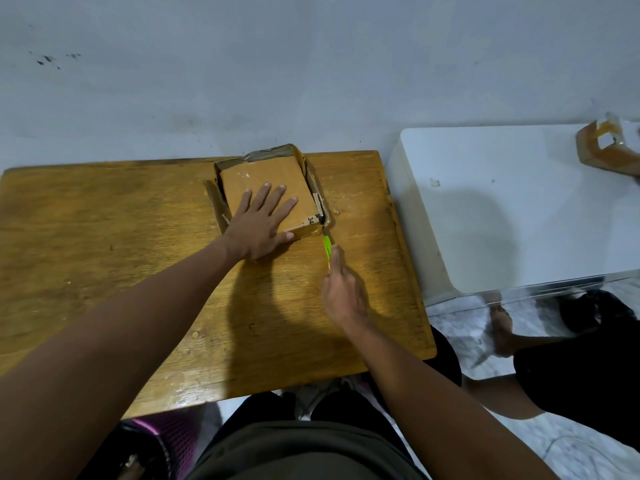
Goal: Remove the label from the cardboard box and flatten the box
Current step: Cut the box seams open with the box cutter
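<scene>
At the far middle of the table (104, 237), close to the wall (242, 81), lies the box (266, 181), low and brown, its torn flaps standing up round the top panel. The left hand (259, 223) lies flat on that panel with fingers straight and spread, the palm over the near edge. A scrap of label (309, 221) with the digits "34" shows at the box's near right corner; the rest of its print is too small to read. The right hand (341, 289) grips a green knife (327, 249), fingers curled round the handle, which they mostly hide. The tip meets the box at that same near right corner; the blade itself is hard to make out against the dark gap there.

The table is worn yellow wood, scratched and flecked with pale bits. To its right stands a white surface (502, 202) bearing a piece of cardboard (606, 150), cut off by the frame's edge. The wall is pale grey with dark smudges. Below right, on a marbled floor (519, 445), another person's bare foot (502, 330) and dark-clad leg show in part.
</scene>
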